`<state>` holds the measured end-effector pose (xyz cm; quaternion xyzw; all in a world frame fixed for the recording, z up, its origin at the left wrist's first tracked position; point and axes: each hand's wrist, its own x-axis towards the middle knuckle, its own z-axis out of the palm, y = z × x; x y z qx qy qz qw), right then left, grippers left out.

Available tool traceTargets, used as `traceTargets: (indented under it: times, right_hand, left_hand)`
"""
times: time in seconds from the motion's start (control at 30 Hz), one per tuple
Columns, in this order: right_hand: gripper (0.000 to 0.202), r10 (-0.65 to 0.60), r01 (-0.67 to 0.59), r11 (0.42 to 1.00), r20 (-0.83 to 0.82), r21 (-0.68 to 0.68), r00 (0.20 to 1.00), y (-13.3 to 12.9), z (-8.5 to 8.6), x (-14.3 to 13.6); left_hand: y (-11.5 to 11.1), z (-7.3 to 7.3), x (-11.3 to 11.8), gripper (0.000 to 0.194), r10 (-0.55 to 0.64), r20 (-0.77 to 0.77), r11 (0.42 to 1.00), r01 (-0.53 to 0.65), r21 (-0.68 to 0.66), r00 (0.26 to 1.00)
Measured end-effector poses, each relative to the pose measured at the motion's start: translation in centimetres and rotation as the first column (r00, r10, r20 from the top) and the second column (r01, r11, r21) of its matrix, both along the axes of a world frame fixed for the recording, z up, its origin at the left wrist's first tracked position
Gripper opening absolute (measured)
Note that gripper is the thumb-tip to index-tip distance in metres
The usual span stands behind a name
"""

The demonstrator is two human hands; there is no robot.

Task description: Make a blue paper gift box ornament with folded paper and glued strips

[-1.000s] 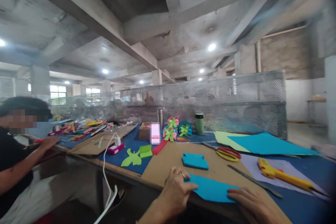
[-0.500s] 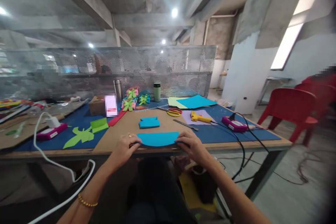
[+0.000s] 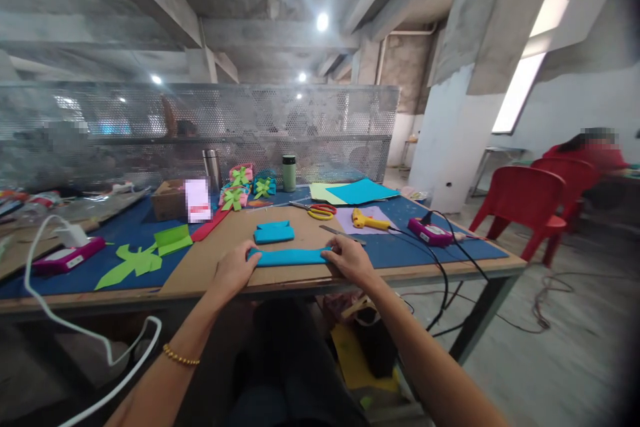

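Observation:
A narrow folded blue sheet [image 3: 291, 257] lies at the front of the brown cardboard [image 3: 200, 265]. My left hand [image 3: 237, 265] pinches its left end, and my right hand [image 3: 350, 259] grips the right end. Just beyond it rests a smaller folded blue piece [image 3: 274, 232]. Scissors with red and yellow handles [image 3: 321, 211] and a thin metal blade [image 3: 342, 235] are behind my right hand. A yellow glue gun [image 3: 369, 220] sits on a purple sheet [image 3: 345, 216].
Green cut pieces [image 3: 131, 263] lie to the left, near a purple-sided box [image 3: 70, 255] with a white cable. Another purple box [image 3: 430, 232] has black cables. Behind stand a green bottle [image 3: 289, 173] and a steel flask [image 3: 212, 170]. A person in red sits near red chairs [image 3: 525, 197].
The blue sheet between my hands has gone from a wide curved shape to a narrow flat strip on the cardboard. The whole view has shifted, with the table farther left.

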<state>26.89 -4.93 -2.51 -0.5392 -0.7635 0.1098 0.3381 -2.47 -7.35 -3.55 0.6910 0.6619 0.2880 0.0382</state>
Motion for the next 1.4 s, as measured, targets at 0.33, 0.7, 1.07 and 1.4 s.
traceTargets:
  times: [0.33,0.7,1.07,1.4]
  right_hand:
    - [0.032,-0.112,0.110,0.993,0.081,0.029,0.990,-0.3,-0.7,-0.7]
    - [0.034,-0.225,0.222,0.974,0.188,0.034,0.956,-1.3,0.0,-1.8]
    - [0.030,-0.215,0.213,0.976,0.223,0.034,0.951,-0.8,-0.3,-1.3]
    - [0.020,-0.240,0.245,0.969,0.376,0.035,0.895,-0.9,0.9,-1.8]
  left_hand:
    - [-0.7,0.1,0.8,0.027,0.089,-0.099,0.996,-0.092,-0.023,0.991]
    - [-0.7,0.2,1.2,0.026,0.136,-0.138,0.988,-0.145,-0.056,0.981]
    - [-0.8,0.2,0.9,0.020,0.179,-0.181,0.979,-0.193,-0.065,0.967]
    - [-0.9,0.7,1.3,0.024,0.164,-0.276,0.980,-0.187,-0.062,0.947]
